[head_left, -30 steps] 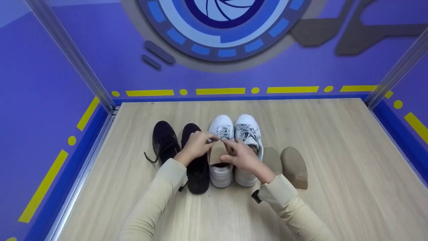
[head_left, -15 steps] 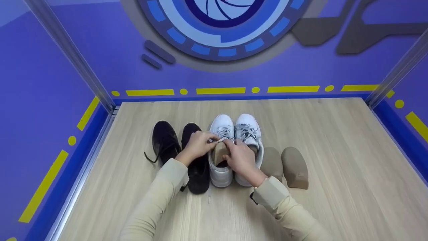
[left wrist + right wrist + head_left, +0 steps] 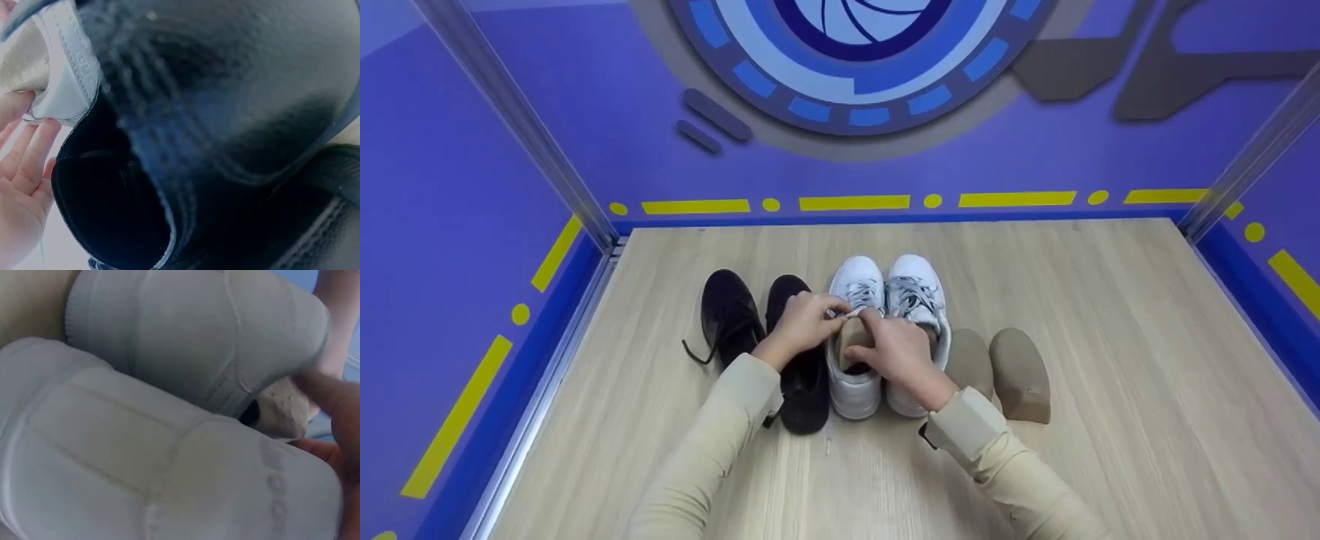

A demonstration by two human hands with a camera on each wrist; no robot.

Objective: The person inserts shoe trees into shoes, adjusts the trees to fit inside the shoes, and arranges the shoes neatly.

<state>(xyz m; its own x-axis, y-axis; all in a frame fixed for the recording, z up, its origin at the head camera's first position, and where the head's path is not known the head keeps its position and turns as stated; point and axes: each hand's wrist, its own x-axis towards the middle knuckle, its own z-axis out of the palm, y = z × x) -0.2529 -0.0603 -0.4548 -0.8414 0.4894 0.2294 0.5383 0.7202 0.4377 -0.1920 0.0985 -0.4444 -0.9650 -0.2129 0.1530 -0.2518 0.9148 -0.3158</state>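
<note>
My left hand [image 3: 805, 322] pinches the tongue of the left white sneaker [image 3: 855, 397] by its upper edge; the left wrist view also has this hand's fingers [image 3: 35, 152] at that shoe's opening. Inside the opening sits a tan shoe tree [image 3: 851, 341], tilted, its back end sticking up. My right hand [image 3: 901, 351] grips that shoe tree, thumb at its rear and fingers toward the tongue. The shoe tree's front part is hidden in the shoe. Beside it stands the right white sneaker [image 3: 915, 281], laced, with a tan piece in its opening, partly behind my right hand.
Left of the white pair stand a black shoe [image 3: 727, 300] with a loose lace and a second black shoe [image 3: 804, 409], close under my left wrist. Two more tan shoe trees [image 3: 1020, 375] lie at the right on the wooden board [image 3: 1125, 322]. Blue walls [image 3: 1140, 150] enclose the board.
My right hand has shifted slightly forward and left, and the shoe tree sits lower in the left white sneaker. My left hand has stayed at the tongue.
</note>
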